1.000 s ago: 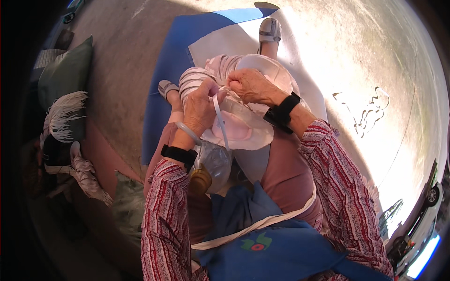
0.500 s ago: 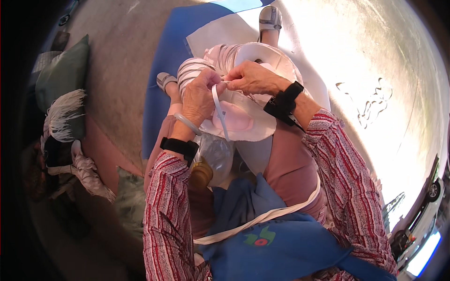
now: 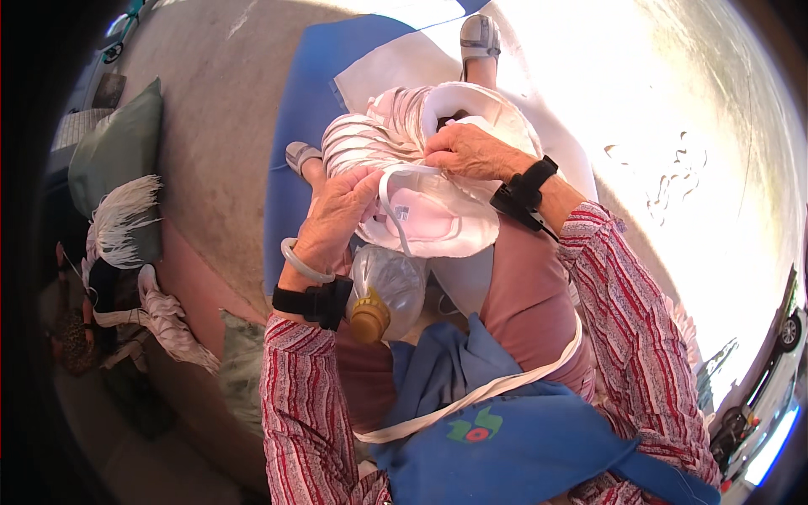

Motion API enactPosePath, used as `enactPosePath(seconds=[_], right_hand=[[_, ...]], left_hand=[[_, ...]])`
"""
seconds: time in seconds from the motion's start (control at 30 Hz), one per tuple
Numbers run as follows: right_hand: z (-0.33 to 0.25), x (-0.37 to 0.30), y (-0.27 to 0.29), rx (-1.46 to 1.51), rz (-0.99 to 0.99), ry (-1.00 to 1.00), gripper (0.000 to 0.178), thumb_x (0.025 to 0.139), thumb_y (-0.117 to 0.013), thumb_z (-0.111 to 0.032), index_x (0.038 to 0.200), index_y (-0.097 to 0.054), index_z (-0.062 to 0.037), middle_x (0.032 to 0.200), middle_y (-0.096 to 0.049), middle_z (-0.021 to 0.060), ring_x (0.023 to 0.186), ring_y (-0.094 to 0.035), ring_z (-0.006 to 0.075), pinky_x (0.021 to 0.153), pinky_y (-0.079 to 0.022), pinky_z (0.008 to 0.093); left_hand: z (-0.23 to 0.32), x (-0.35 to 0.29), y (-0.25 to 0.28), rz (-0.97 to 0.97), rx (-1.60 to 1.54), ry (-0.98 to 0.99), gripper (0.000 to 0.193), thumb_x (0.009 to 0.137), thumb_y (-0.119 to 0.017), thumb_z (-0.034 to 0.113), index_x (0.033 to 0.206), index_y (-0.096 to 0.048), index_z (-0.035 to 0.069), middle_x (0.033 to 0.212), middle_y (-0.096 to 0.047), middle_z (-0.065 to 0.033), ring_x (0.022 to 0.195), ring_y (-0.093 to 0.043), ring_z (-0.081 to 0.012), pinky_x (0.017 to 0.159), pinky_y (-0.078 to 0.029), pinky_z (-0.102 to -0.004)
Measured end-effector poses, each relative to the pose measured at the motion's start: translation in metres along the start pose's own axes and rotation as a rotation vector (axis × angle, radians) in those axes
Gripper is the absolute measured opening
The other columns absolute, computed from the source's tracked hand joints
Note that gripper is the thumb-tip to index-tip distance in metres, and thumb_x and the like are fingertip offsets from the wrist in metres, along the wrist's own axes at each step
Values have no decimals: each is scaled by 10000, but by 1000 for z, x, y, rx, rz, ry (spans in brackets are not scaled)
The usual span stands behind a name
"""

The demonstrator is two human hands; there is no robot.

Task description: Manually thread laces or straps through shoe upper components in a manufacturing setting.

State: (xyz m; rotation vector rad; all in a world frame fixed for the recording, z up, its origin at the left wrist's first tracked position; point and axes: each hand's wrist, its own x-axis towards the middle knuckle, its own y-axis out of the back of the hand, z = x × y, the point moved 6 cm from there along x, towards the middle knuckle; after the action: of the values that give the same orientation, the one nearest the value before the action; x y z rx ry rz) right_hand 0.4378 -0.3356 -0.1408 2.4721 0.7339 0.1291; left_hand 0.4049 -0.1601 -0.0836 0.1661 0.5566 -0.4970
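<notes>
A bundle of layered pale pink and white fabric pieces [image 3: 374, 139] rests over my knees, its near piece [image 3: 433, 223] showing a pink padded middle and a small tag. My right hand [image 3: 475, 153] is closed above the bundle, pinching one end of a narrow white strap [image 3: 385, 198]. From there the strap arches left and droops over the near piece. My left hand [image 3: 337, 206] has its fingers pressed together beside the arch; what lies between them is hidden. Under my left wrist is a clear plastic bottle [image 3: 396, 282] with a yellow cap [image 3: 369, 318].
A blue apron [image 3: 505, 446] with a pale tie covers my lap. A blue mat [image 3: 307, 93] and a white sheet [image 3: 387, 67] lie beneath my feet. Left stand a green cushion [image 3: 118, 151] and white fringed strips [image 3: 126, 219]. Dark loops of cord [image 3: 673, 172] lie on the sunlit floor.
My hands, which met over the bundle, have drawn apart: the left toward me and left, the right slightly right. The strap now arches between them.
</notes>
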Motion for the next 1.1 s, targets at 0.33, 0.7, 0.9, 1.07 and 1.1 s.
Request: enactPosePath(seconds=[0.33, 0.7, 0.9, 1.07, 1.1], right_hand=[[-28, -20, 24, 74, 223, 1, 202, 952, -494, -181, 936, -614, -19, 714, -558, 76, 670, -559, 161, 636, -456, 292], [-133, -44, 45, 179, 346, 341, 194, 857, -496, -87, 954, -660, -48, 868, -647, 140, 809, -632, 307, 735, -510, 401], [-154, -39, 17, 75, 249, 275, 171, 892, -553, -177, 963, -645, -51, 891, -586, 134, 785, -606, 320, 707, -508, 384], [-160, -37, 17, 42, 271, 329, 287, 805, -530, -49, 1079, -613, -64, 996, -557, 149, 865, -608, 319, 727, -517, 389], [-164, -37, 20, 63, 323, 403, 371, 780, -515, -12, 1140, -594, -61, 1022, -559, 158, 889, -607, 324, 740, -516, 384]], left_hand=[[11, -41, 28, 276, -431, -19, 203, 1015, -453, 194, 984, -582, 40, 598, -340, 94, 516, -308, -20, 575, -384, -214], [25, -6, 3, 229, -407, -211, 231, 979, -540, 222, 1091, -572, 23, 675, -453, 59, 605, -427, -34, 641, -418, -217], [28, -10, -36, 64, 430, -551, 399, 919, -603, 163, 1266, -471, 17, 1166, -555, -97, 1071, -555, -184, 902, -482, -305], [2, -1, -28, 152, -131, -488, 381, 931, -604, 208, 1238, -509, 3, 1060, -580, -75, 975, -567, -165, 834, -489, -292], [-9, 2, -25, 173, -367, -437, 378, 933, -612, 236, 1215, -532, -2, 1008, -595, -62, 930, -574, -157, 805, -490, -286]])
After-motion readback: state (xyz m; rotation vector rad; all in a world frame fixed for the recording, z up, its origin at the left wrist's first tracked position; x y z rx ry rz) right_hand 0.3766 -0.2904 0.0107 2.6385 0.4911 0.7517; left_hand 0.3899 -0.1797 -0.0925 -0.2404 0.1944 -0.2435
